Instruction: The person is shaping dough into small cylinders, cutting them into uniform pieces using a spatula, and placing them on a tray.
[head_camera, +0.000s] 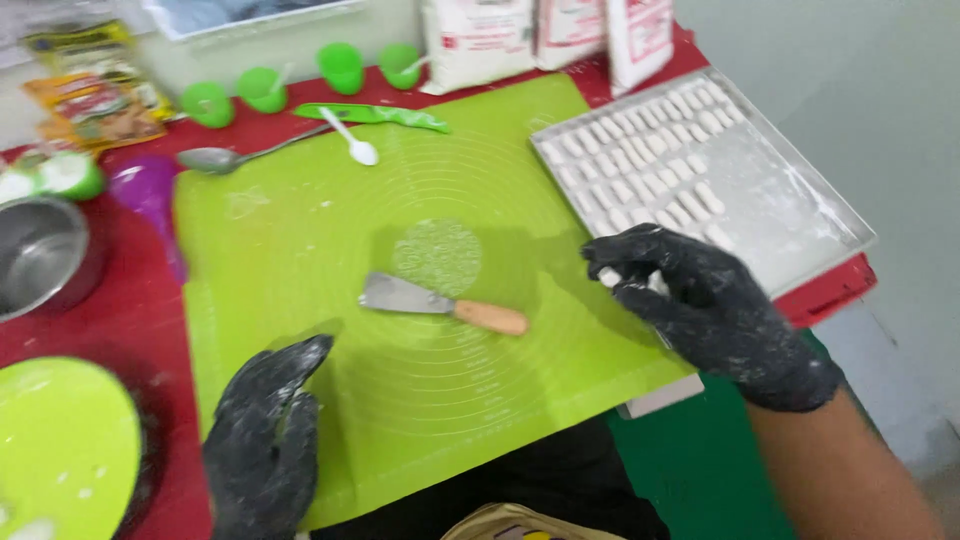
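Head view: a lime-green silicone mat (330, 260) is spread over a red surface (100, 320), and a scraper with a wooden handle (445, 303) is seen lying near the mat's middle, just below a round floury patch (437, 255). At the mat's far edge a metal spoon (225, 157), a white plastic spoon (352, 138) and a green tool (375, 116) are laid. Behind them four small green cups (265, 88) are lined up, with white bags (480, 40) to their right and printed packets (95, 85) to their left. A steel bowl (35, 255) and a purple scoop (148, 195) are placed at the left, and a green bowl (60, 445) smeared with white is seen at the lower left. At the right a floured metal tray (800, 215) is set, filled with rows of small white dough pieces (640, 150). The left hand (265, 445), in a floured black glove, is rested flat and open on the mat's near edge, holding nothing. The right hand (705, 305), gloved likewise, is held over the mat's right edge beside the tray, its fingers curled around a small white dough piece (612, 277). Nothing is interposed between the hands and the scraper.
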